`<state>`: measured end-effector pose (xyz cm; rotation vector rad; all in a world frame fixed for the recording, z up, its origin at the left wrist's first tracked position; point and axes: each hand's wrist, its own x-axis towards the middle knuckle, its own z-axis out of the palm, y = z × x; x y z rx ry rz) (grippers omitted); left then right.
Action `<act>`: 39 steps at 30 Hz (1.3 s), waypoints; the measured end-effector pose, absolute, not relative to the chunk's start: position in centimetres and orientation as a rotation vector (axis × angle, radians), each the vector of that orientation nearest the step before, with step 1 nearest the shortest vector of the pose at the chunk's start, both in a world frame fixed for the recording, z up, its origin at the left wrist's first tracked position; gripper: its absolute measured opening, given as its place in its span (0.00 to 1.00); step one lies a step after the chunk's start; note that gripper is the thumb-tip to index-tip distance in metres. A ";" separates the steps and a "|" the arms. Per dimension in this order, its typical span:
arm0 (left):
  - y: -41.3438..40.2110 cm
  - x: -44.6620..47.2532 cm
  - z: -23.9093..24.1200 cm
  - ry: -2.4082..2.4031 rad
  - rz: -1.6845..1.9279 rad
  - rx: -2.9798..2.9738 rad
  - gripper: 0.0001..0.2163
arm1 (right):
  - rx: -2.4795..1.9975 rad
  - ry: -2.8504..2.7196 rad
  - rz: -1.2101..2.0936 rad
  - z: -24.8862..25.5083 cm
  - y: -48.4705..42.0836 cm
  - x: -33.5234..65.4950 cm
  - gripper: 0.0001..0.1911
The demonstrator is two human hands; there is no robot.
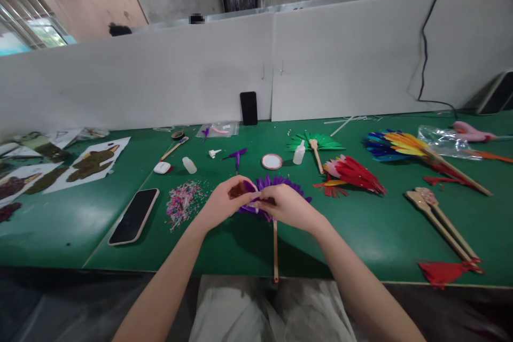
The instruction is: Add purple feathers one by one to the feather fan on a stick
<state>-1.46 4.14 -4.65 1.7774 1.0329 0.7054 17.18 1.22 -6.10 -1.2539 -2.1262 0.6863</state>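
The purple feather fan [280,183] lies by the middle of the tabletop [224,251] near edge, its wooden stick [275,251] poking just past that edge toward the person. The left hand [224,202] pinches a purple feather [249,188] between thumb and fingers. The right hand [288,206] is closed on the fan's feathers beside it, though whether that feather is loose or fixed is hard to tell. The fan looks very light, soft and easily creased, so the stiff stick is probably the safest hold. A phone [134,216] lies toward the near-left corner, and 1 red feather fan [355,173] sits to the right.

Purple feather fan [280,184], green table [224,246], red fan [355,173].
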 end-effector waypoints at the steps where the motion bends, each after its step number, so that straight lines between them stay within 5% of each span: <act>1: 4.2 -1.3 -4.9 1.043 0.732 1.781 0.10 | -1.266 -2.133 0.680 -6.2 1.3 17.1 0.14; 5: 4.7 -1.4 -6.5 1.180 0.892 1.662 0.09 | -1.402 -2.032 0.567 -6.9 0.2 18.0 0.09; 20: 5.5 -1.4 -10.4 1.310 0.963 1.535 0.10 | -1.480 -2.223 0.044 -15.0 -5.7 18.2 0.35; 39: 5.8 -1.1 -10.6 1.240 0.889 1.449 0.10 | -1.483 -2.331 0.077 -15.6 -5.3 17.7 0.33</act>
